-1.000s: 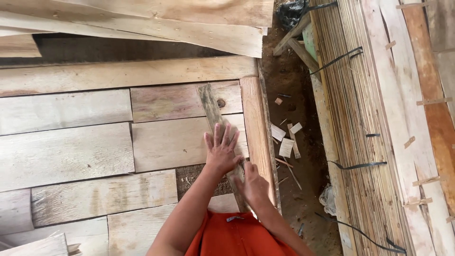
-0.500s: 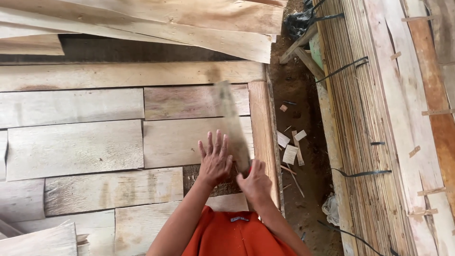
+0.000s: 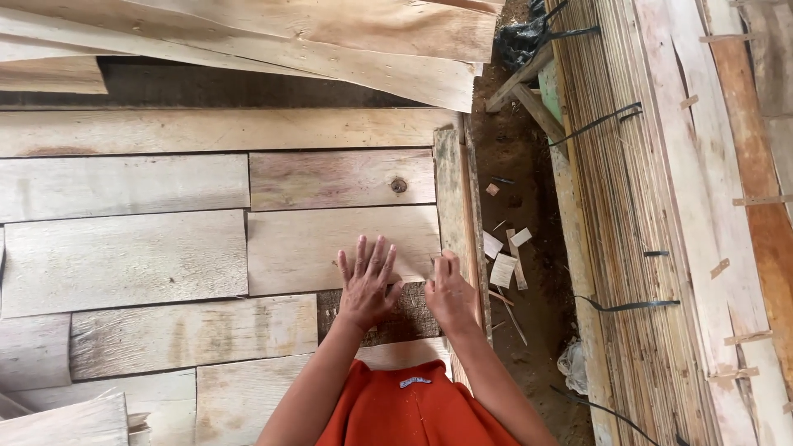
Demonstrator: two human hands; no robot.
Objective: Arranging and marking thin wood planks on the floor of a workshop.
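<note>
Head view, hands (image 3: 409,285) flat, fingers spread, veneer sheets (image 3: 339,248)

head cam | single view | looks straight down, close over both hands (image 3: 409,289) | wood sheets (image 3: 165,256) ahead and left of hands

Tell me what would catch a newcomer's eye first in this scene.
Two bare hands, left hand spread flat and right hand beside it, press on pale veneer sheets laid like patchwork. A narrow strip lies along their right edge. On the right stands a strapped veneer stack.
</note>
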